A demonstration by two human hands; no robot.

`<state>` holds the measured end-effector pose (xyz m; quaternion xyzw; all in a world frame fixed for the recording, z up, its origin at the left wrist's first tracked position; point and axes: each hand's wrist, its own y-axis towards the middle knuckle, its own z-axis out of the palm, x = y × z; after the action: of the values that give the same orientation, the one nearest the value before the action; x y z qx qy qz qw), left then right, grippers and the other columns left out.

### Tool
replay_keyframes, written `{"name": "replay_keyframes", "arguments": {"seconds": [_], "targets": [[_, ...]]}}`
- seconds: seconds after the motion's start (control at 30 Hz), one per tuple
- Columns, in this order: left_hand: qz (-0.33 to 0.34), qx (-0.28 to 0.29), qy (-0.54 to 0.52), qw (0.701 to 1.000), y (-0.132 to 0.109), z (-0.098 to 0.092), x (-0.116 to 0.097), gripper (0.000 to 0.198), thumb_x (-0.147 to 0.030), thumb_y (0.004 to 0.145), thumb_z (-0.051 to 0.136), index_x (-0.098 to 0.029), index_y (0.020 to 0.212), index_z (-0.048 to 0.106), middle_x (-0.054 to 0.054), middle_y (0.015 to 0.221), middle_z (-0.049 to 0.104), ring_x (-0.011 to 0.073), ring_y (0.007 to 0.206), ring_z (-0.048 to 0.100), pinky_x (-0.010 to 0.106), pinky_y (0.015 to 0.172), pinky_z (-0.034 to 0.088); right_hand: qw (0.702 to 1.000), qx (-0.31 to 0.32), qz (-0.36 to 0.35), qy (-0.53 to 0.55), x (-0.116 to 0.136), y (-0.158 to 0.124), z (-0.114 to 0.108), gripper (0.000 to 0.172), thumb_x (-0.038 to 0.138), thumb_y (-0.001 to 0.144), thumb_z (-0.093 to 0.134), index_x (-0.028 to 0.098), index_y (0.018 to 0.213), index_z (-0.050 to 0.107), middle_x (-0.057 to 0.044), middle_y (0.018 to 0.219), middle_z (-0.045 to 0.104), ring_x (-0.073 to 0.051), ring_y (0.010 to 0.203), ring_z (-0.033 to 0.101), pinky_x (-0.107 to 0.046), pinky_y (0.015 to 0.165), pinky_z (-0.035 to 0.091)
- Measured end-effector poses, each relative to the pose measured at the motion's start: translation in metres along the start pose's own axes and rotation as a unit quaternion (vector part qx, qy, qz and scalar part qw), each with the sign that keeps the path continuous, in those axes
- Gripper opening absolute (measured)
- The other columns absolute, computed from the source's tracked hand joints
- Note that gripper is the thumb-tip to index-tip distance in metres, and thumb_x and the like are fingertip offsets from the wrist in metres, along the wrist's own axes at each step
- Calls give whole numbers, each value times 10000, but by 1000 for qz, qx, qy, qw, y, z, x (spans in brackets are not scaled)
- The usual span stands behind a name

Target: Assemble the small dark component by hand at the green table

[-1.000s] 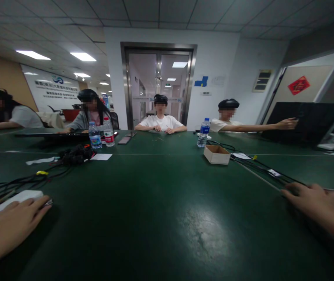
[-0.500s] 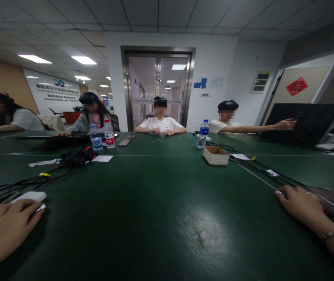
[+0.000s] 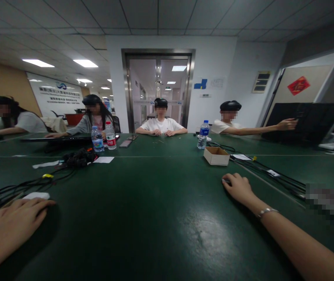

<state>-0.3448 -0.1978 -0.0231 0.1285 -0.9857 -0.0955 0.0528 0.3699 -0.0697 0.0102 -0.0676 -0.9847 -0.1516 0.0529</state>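
At the left edge my left hand (image 3: 20, 218) lies low over the table, its index finger stretched out past a white flat object (image 3: 39, 195) partly hidden behind it. Nothing shows between its thumb and index finger. My right hand (image 3: 238, 187) rests on the green tabletop right of the middle, in front of an open cardboard box (image 3: 216, 158). Its fingers are curled, and a small dark and silvery object (image 3: 227, 181) shows at the fingertips, too small to name. A silver bracelet (image 3: 267, 211) is on that wrist.
Black cables (image 3: 283, 183) run along the right, more cables (image 3: 17, 183) along the left. Beyond stand a blue-capped water bottle (image 3: 203, 136), two other bottles (image 3: 98, 141) and a dark bundle (image 3: 80, 158). Several people with headsets sit around the table, one (image 3: 161, 125) opposite.
My right hand has moved left across the table, from the right-hand cables to before the box. My left hand has shifted slightly right; the shiny thing at its fingers no longer shows.
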Motion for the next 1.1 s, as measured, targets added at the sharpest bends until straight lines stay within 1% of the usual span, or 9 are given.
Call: {"name": "replay_keyframes", "arguments": {"seconds": [0.1,0.27,0.37,0.47,0.6,0.7,0.8,0.93,1.1], "targets": [[33,-100,98,990,-4,-6,-4,531,-419,854,109,-385,1073,592,-81,1109,657,270,1053,494,390,836,308,998,-1,-52,28,43,-3,4,217,279,868,482,219,995,647,-102,1024,568,-230,902,497,-318,752,369],[103,-102,55,988,-2,-41,-51,492,-425,855,210,-341,1221,529,-4,1134,632,257,977,540,344,781,361,984,9,-155,88,111,-7,14,256,201,877,456,254,1034,651,-91,1011,551,-216,895,457,-312,747,350],[158,-81,-25,984,10,-69,-122,483,-413,842,350,-294,1292,480,38,1159,609,265,1007,539,353,818,377,973,10,-193,125,149,-6,23,265,183,872,449,249,1033,649,-94,1015,546,-223,898,443,-337,767,354],[237,-62,-120,962,27,-84,-214,465,-367,844,422,-284,1297,478,69,1192,580,267,1065,516,377,878,377,967,5,-209,148,179,-4,30,247,206,883,452,253,1018,654,-95,1008,539,-225,899,438,-350,775,364],[240,12,-304,922,46,-77,-330,690,-343,749,594,-262,1387,346,100,1209,566,278,1120,494,390,944,376,956,-2,-243,162,191,-3,34,285,170,888,435,246,1037,665,-89,975,537,-211,902,443,-343,815,368],[214,66,-352,909,51,-65,-386,767,-344,695,655,-237,1388,347,134,1245,552,336,1161,468,439,956,360,953,15,-250,170,187,-3,35,319,156,874,443,228,1114,641,-95,995,546,-213,919,445,-341,846,364],[204,44,-358,910,53,-54,-407,613,-361,753,587,-286,1336,414,91,1226,578,337,1150,473,465,947,354,952,26,-240,191,182,-1,35,459,95,814,473,210,1252,547,-106,1059,551,-218,954,453,-344,880,359],[203,16,-371,906,54,-50,-407,520,-383,773,575,-294,1277,486,67,1148,616,293,1074,521,408,900,394,941,23,-216,260,178,4,35,577,74,739,531,183,1304,477,-99,1077,562,-205,985,482,-341,927,359],[198,12,-382,903,56,-52,-407,267,-404,784,580,-292,1009,671,69,1077,617,256,997,554,361,858,414,930,24,-209,301,166,11,36,415,73,717,571,162,1121,602,-81,1008,625,-191,939,550,-354,911,402]]}}
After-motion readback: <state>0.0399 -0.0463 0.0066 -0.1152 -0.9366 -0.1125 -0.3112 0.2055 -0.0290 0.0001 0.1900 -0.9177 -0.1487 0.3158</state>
